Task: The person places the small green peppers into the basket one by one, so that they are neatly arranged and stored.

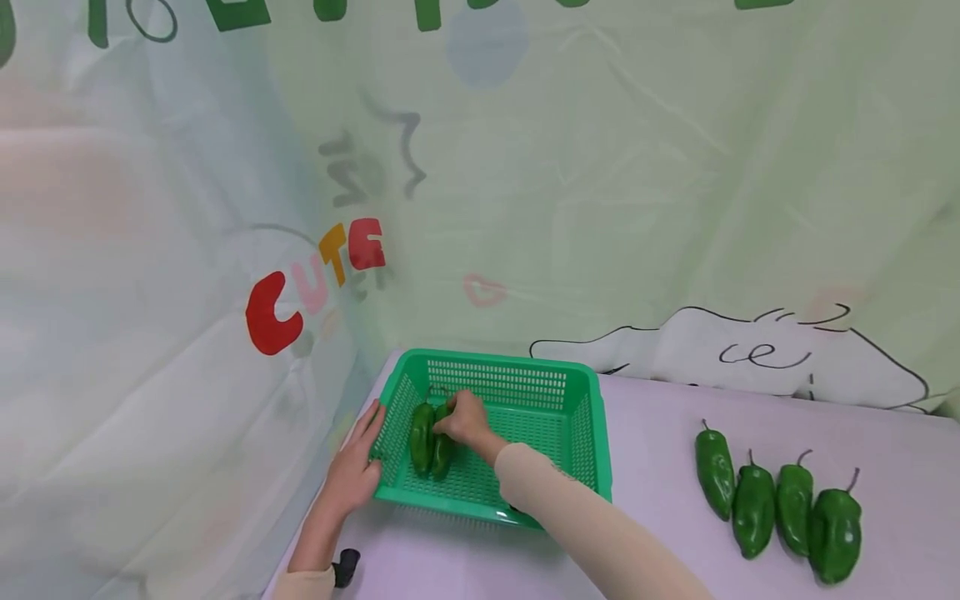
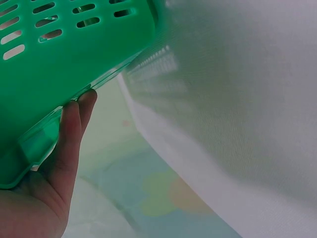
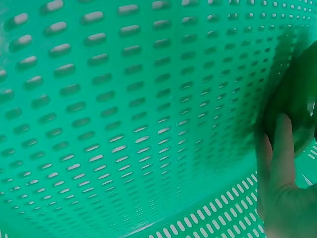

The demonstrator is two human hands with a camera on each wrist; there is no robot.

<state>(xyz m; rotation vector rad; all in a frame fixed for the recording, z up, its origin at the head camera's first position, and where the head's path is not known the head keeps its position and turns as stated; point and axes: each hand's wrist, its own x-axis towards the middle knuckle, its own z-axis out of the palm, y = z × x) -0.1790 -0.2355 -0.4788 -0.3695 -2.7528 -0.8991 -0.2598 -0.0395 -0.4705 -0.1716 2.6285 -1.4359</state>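
Observation:
A green plastic basket with slotted walls stands on the table, tilted slightly in the head view. My left hand grips its left rim, fingers along the edge; the left wrist view shows these fingers against the rim from outside. Inside the basket, at its left end, two long green peppers lie side by side. The outer pepper is next to the left wall. My right hand reaches in and holds the upper part of the inner pepper. In the right wrist view, fingers lie against a pepper.
Several more green peppers lie in a row on the pale table to the right of the basket, stems pointing away. A printed curtain hangs behind and to the left. A small black object shows by the left wrist.

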